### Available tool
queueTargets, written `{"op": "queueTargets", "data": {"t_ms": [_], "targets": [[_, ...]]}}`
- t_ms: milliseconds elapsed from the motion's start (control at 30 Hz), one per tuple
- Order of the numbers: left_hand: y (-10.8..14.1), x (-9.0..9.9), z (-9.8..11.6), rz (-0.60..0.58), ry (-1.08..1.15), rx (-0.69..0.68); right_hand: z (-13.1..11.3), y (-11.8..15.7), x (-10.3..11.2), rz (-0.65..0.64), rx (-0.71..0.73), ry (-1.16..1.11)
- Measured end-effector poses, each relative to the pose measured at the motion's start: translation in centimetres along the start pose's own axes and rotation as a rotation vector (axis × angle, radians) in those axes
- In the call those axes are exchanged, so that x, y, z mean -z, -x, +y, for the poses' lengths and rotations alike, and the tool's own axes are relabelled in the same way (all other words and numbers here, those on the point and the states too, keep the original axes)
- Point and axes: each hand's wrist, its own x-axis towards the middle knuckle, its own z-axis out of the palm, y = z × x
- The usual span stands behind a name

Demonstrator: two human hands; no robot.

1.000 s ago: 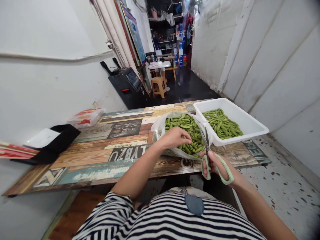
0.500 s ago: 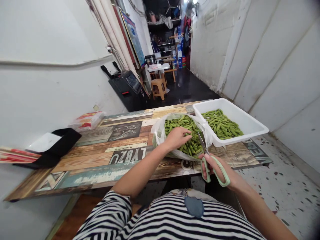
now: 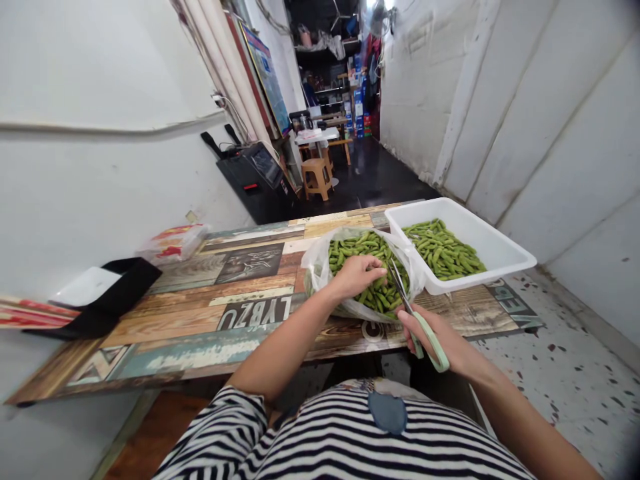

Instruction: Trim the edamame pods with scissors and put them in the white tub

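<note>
A clear plastic bag full of green pods stands open on the patterned table. Over the pods, my left hand has its thumb and fingers pinched together; what it holds is too small to make out. My right hand grips the pale green handles of the scissors. Their blades are slightly parted and point to the fingertips of my left hand, above the bag. Right of the bag, a white tray holds more green pods.
At the table's left end are a black holder with red-and-white sticks and a plastic packet. A black machine leans near the left wall. Beyond the table are a stool and a small white table.
The scissors have swung left, their tips now nearer my left fingertips, and the handles have come closer together. My left hand has barely moved.
</note>
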Motion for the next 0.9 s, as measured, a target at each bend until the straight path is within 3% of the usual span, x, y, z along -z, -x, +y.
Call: {"op": "queueTargets", "data": {"t_ms": [200,467,567,633,733,800,900], "targets": [[0.5,0.3,0.9,-0.068,0.040,0.033,-0.1,-0.1,0.6,0.053,0.032,0.145],[0.5,1.7,1.0,-0.184,0.023,0.100,0.6,-0.1,0.5,0.081,-0.015,0.123],[0.4,1.5,0.8,-0.079,0.191,0.161,1.1,-0.3,0.3,0.057,-0.063,0.019],[0.3,1.2,0.7,-0.008,0.398,0.239,1.0,-0.3,0.2,0.022,-0.080,-0.094],[0.2,0.7,0.6,0.010,0.773,0.335,0.5,-0.1,0.0,-0.037,-0.038,-0.216],[0.2,0.4,0.8,0.029,0.945,0.330,0.4,0.0,-0.2,-0.065,-0.041,-0.276],[0.3,-0.1,1.2,0.085,1.026,0.312,0.4,-0.1,-0.8,-0.070,-0.070,-0.372]]}}
